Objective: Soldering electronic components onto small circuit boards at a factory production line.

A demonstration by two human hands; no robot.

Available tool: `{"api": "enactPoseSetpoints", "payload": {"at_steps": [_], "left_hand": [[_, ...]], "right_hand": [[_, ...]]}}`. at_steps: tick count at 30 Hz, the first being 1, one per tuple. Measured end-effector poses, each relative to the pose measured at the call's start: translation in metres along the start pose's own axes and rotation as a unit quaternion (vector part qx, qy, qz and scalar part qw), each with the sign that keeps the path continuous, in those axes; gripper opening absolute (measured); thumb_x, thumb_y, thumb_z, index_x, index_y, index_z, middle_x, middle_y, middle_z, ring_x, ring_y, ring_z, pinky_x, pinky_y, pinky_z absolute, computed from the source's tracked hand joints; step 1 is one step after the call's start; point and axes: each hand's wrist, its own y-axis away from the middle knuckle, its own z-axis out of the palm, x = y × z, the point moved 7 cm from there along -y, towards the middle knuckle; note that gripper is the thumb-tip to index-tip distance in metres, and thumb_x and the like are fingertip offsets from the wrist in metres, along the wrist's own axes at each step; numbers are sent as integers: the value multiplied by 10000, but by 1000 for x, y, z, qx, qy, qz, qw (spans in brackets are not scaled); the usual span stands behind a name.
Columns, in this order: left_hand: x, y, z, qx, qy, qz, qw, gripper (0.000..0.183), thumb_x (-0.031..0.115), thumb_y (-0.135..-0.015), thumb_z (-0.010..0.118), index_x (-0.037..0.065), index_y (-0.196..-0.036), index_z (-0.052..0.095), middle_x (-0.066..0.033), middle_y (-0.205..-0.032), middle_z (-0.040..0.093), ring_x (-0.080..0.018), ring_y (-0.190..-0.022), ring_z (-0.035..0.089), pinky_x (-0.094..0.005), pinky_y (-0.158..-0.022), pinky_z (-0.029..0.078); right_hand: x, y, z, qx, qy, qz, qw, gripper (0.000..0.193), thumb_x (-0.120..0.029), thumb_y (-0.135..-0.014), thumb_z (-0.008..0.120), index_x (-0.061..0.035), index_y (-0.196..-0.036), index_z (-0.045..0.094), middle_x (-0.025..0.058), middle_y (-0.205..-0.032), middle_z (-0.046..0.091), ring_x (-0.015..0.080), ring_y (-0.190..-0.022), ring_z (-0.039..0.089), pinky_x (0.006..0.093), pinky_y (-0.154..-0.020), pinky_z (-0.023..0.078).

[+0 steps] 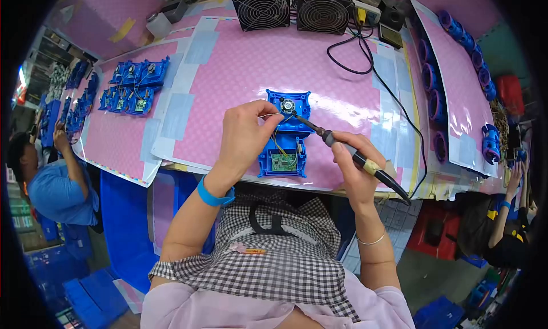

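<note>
Left hand (246,136): grip pinched on a thin strand of solder wire (272,115), thumb and forefinger closed, wire end aimed at the top of the housing; blue wristband (212,196) on the wrist.
Right hand (355,170): grip clenched around a soldering iron (348,152), pen-style; tip meets the wire end near the round part.
Blue plastic housing (287,133): lies flat on the pink worktop (240,66), mid-front, between both hands; small round motor-like part (288,105) at its top, green circuit board (281,162) at its near end, thin wires between.
Iron cord (394,100): black, runs back across the worktop.
Behind: two black fans (294,9).
Left: finished blue housings (134,84) in rows.
</note>
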Motion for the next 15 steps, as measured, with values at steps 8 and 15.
{"api": "enactPoseSetpoints", "payload": {"at_steps": [8, 15], "left_hand": [[3, -1, 7, 13, -35, 40, 999, 143, 117, -762, 702, -5, -836, 701, -157, -764, 683, -282, -679, 670, -355, -622, 510], [1, -2, 9, -2, -53, 21, 998, 169, 116, -768, 718, -14, -876, 715, -134, -786, 705, -204, -722, 675, -305, -663, 511]], "right_hand": [[2, -6, 11, 4, -8, 8, 1000, 157, -24, -785, 694, 10, -938, 702, 96, -822, 690, 140, -696, 608, 246, -609, 458], [-1, -8, 13, 2, 3, -11, 1000, 158, -23, -785, 694, 14, -939, 701, 97, -821, 689, 138, -697, 607, 245, -608, 455]]}}
